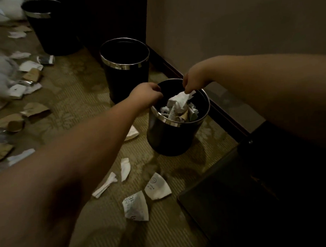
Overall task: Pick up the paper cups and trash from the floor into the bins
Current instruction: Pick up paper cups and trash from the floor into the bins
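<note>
A black bin (170,138) with a chrome rim stands near the wall, holding crumpled paper and flattened cups. My right hand (194,81) hangs over its opening and pinches a crumpled white paper (180,101) at the top of the heap. My left hand (147,94) is at the bin's left rim with its fingers curled; whether it holds the rim or anything else is unclear. Two flattened white paper cups (157,186) (136,208) lie on the carpet in front of the bin. Smaller white scraps (125,168) (105,186) lie beside them.
A second black bin (125,64) stands behind the first, a third (51,29) further back left. Several brown and white flattened cups (35,110) litter the carpet at the left. A dark furniture piece (267,183) fills the lower right. The wall's baseboard (174,69) runs along the right.
</note>
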